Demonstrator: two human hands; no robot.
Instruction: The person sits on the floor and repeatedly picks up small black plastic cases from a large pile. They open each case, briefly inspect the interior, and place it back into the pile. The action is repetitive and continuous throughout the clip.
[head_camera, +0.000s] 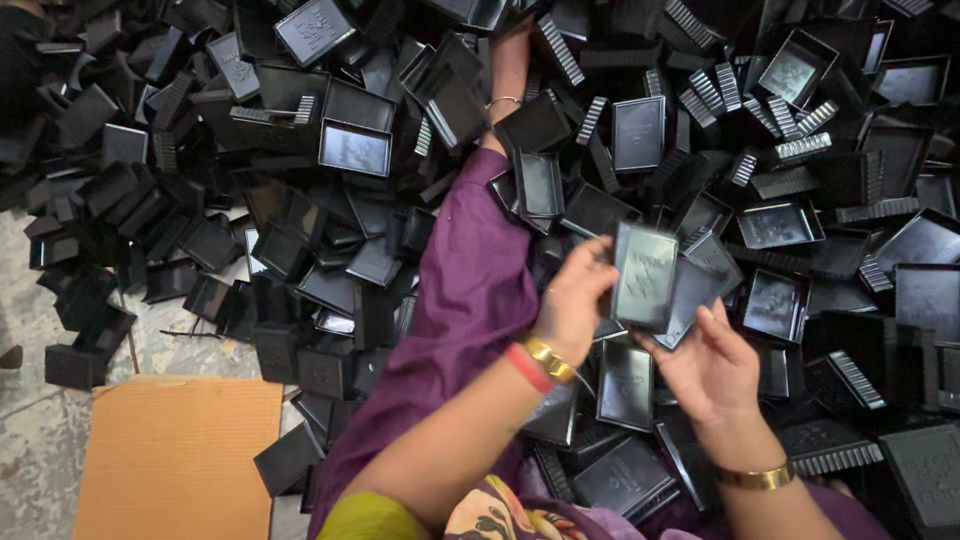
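Holding a black rectangular tray (645, 277) upright above the heap of black plastic parts (700, 150), right of centre. Left hand (575, 300) grip clamped on its left edge; right hand (712, 365) fingers apart, touching a second tray (697, 290) behind. Long axis near-vertical, hollow face toward the camera. Best pinched by the rims, kept square, clear of the purple cloth (465, 300).

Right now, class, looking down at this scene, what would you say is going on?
A person sits among a large heap of black plastic trays spread over the floor. Their left hand grips a stack of rectangular black trays by its edge, while the right hand is open just below the stack, fingers near its lower corner. A purple garment covers the outstretched leg, which runs into the heap. A flat piece of brown cardboard lies on the floor to the left.
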